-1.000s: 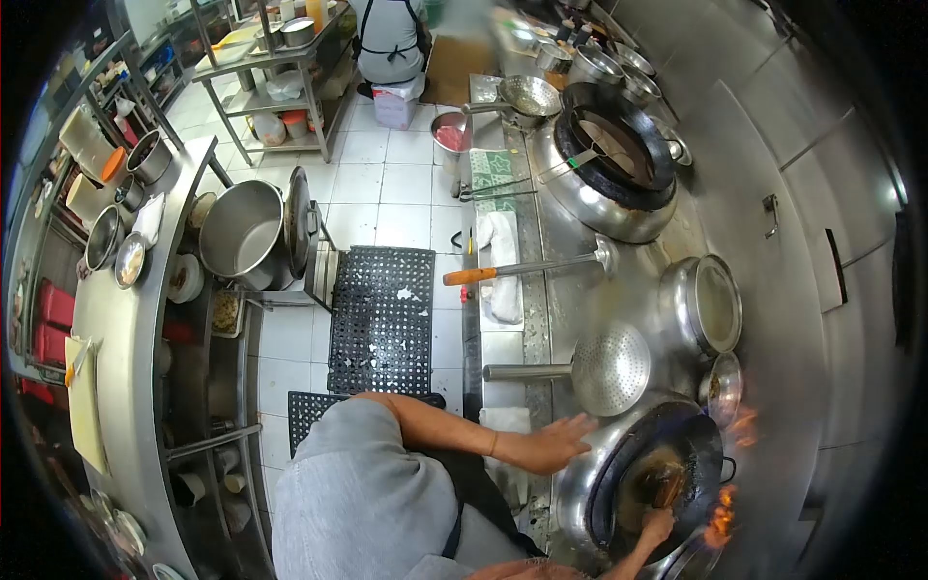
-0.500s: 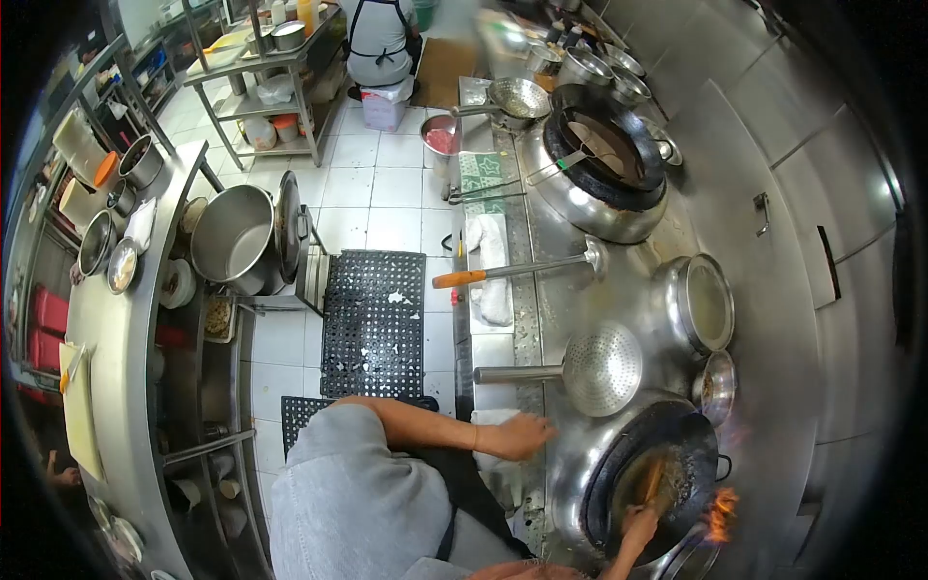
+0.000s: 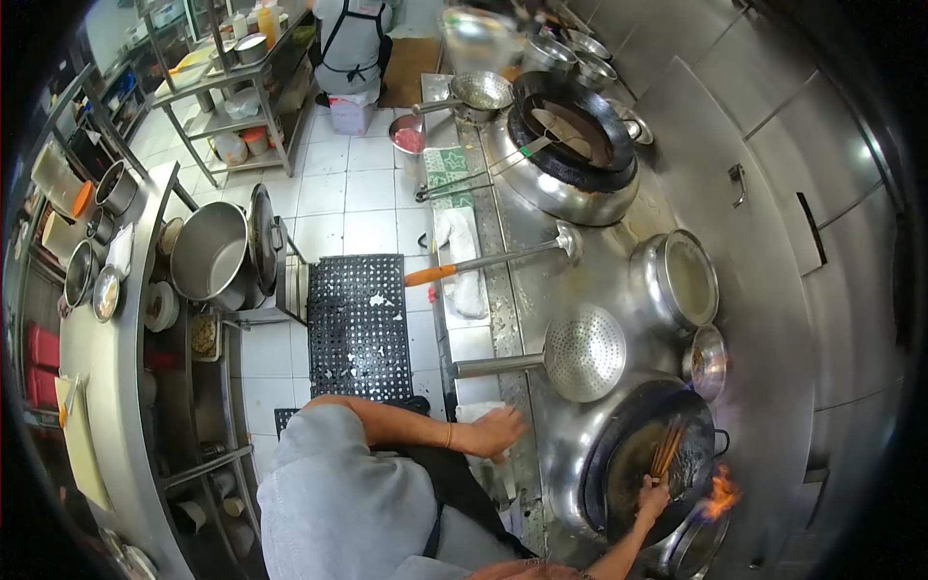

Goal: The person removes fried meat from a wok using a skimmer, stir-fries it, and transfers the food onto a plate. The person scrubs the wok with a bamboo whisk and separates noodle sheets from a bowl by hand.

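My right hand (image 3: 653, 497) is closed round a bamboo wok brush (image 3: 666, 449), a bundle of thin brown sticks. The brush reaches into a dark wok (image 3: 619, 478) on the near burner, over a wet-looking surface. Orange flame (image 3: 720, 495) flares beside the wok's rim. My left hand (image 3: 493, 431) is above the counter's front edge with its fingers curled in; whatever they may hold is hidden. A white cloth (image 3: 480, 411) lies right by it. Beyond the wok, a perforated strainer (image 3: 585, 353) rests on the steel stove top.
An orange-handled ladle (image 3: 483, 263) lies across the counter edge. A second wok (image 3: 599, 159) with dark liquid sits farther along. A lidless pot (image 3: 691, 280) and a small bowl (image 3: 707, 362) stand by the wall. Behind is a large stockpot (image 3: 208, 253); a seated person (image 3: 350, 43) is far off.
My right hand and the brush have shifted upward in the wok, and the sticks now stand out clearly. My left hand has drawn back slightly toward the counter edge. The whole view has turned a little.
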Demonstrator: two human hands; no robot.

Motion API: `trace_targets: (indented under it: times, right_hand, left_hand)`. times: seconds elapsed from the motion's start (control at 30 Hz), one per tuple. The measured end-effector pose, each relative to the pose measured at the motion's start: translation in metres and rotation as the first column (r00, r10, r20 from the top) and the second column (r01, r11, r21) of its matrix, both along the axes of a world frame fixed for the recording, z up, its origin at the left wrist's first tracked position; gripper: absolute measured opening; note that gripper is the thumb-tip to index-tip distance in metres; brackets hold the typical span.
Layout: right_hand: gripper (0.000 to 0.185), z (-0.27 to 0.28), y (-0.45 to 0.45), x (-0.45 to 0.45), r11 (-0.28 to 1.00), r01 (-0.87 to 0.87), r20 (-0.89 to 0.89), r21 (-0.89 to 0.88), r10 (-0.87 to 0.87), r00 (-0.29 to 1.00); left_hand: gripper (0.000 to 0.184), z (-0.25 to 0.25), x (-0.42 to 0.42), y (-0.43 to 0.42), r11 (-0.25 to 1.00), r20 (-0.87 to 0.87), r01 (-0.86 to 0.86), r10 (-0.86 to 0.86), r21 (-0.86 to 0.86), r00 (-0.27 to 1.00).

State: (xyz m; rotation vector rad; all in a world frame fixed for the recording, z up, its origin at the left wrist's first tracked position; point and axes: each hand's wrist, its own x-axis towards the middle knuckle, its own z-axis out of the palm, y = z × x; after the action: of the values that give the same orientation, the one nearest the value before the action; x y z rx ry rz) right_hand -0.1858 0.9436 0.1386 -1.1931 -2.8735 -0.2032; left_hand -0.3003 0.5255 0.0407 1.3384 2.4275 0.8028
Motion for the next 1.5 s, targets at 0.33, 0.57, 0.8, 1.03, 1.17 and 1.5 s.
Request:
trace_targets:
  times: [0.33, 0.57, 0.8, 1.03, 1.17, 1.5]
  right_hand:
    - [0.028, -0.025, 0.002, -0.045, 0.987, -0.008, -0.162, -0.163, -0.019, 0.987]
    - [0.045, 0.043, -0.060, -0.012, 0.938, 0.001, 0.018, -0.347, 0.006, 1.000]
    - [0.044, 0.035, -0.075, -0.016, 0.966, 0.059, 0.005, -0.252, -0.060, 0.998]
    - [0.046, 0.088, -0.077, 0.105, 0.978, 0.203, 0.466, -0.057, -0.154, 0.871]
    - [0.038, 0.041, -0.015, 0.076, 0.932, 0.336, 0.072, 0.133, -0.347, 0.935]
    - [0.053, 0.007, -0.014, -0.040, 0.873, 0.390, -0.506, -0.292, -0.487, 0.712]
  left_hand:
    - [0.073, -0.023, 0.001, -0.005, 0.986, 0.218, 0.063, -0.027, -0.157, 0.976]
    - [0.065, 0.035, -0.024, -0.017, 0.988, 0.712, -0.082, -0.039, 0.134, 0.701]
    - [0.067, 0.056, -0.033, -0.007, 0.850, 0.786, -0.406, -0.490, 0.334, -0.377]
    - [0.073, 0.041, -0.054, -0.043, 0.677, 0.550, -0.647, -0.709, 0.352, -0.442]
    - [0.072, 0.054, -0.051, -0.049, 0.662, 0.649, -0.675, -0.676, 0.326, -0.349]
    - [0.065, 0.102, -0.018, -0.006, 0.870, 0.912, -0.423, -0.360, 0.252, -0.196]
